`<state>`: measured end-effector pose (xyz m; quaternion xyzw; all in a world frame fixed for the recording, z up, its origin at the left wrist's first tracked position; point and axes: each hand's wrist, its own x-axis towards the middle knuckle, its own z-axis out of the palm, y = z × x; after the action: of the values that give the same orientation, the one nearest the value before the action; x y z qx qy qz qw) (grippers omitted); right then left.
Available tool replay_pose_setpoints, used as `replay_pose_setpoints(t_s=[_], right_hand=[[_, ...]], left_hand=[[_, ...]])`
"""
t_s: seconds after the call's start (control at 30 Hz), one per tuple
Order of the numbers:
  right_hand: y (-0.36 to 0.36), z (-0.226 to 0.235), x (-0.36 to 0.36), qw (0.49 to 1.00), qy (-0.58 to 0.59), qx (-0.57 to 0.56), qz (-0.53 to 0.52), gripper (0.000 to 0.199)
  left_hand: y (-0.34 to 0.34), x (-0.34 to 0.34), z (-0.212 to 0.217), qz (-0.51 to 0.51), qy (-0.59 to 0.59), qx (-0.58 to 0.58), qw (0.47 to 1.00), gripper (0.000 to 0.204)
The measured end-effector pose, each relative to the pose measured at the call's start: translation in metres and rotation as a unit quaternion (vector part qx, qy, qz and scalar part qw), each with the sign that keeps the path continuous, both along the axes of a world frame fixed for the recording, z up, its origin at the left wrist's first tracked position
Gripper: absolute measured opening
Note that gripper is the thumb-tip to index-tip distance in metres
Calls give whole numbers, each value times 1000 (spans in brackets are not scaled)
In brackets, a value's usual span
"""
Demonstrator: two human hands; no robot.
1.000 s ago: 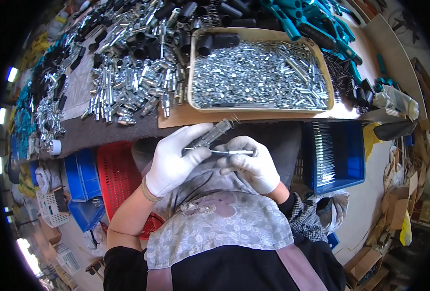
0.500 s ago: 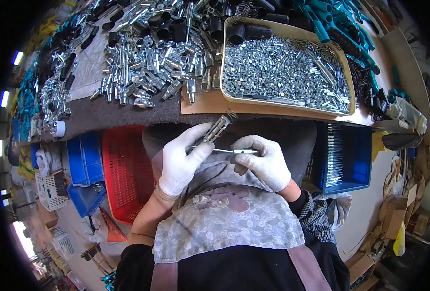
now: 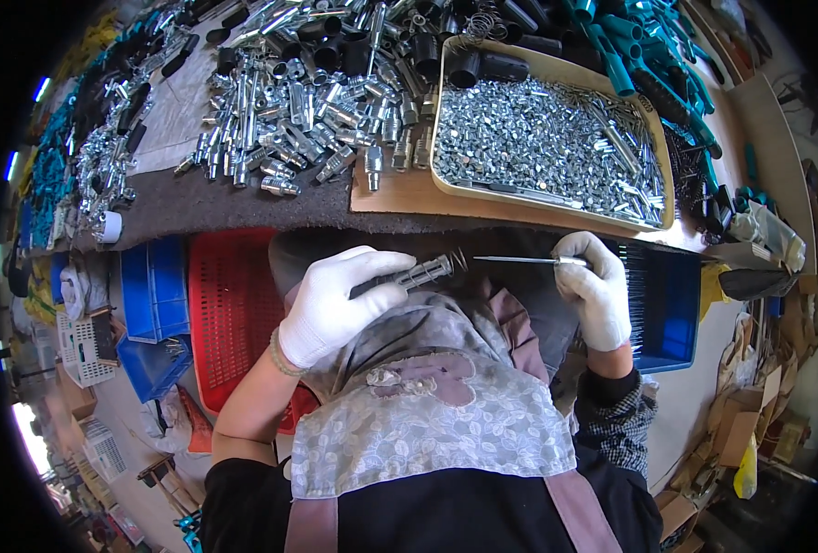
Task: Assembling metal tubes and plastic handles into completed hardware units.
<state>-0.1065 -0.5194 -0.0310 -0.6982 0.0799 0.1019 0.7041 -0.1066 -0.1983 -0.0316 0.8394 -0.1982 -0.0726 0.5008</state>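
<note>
Gloved left hand (image 3: 335,300) closed round a ribbed metal sleeve (image 3: 420,274) over the lap, at six o'clock of the wooden tray of screws (image 3: 547,147); right hand (image 3: 595,288) pinching a thin steel pin (image 3: 517,261), tip apart from the sleeve's mouth. Best kept level and in line for entry.

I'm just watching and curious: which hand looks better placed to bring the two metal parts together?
Probably the right hand: it holds the thin metal pin, whose tip points at the open end of the sleeve gripped in the left hand.
</note>
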Motion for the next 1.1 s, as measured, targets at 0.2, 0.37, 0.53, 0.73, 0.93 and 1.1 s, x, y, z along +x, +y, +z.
replay_pose_setpoints(t_s=[0.2,0.37,0.53,0.73,0.93,1.1], right_hand=[[-4,13,4,995,10,-59,76,15],[14,21,8,988,28,-75,134,13],[33,21,6,980,39,-77,181,12],[40,18,6,972,16,-81,221,14],[45,13,-3,963,-52,-125,234,22],[51,3,-6,952,-136,-156,225,26]], left_hand=[[-9,-2,15,-5,-24,55,998,35],[-14,-4,12,-38,-88,55,994,27],[-21,-11,10,-28,-41,96,994,28],[-22,-12,13,-52,-46,81,994,36],[-21,-15,11,-41,-85,34,995,36],[-24,-17,11,-40,-99,8,994,34]])
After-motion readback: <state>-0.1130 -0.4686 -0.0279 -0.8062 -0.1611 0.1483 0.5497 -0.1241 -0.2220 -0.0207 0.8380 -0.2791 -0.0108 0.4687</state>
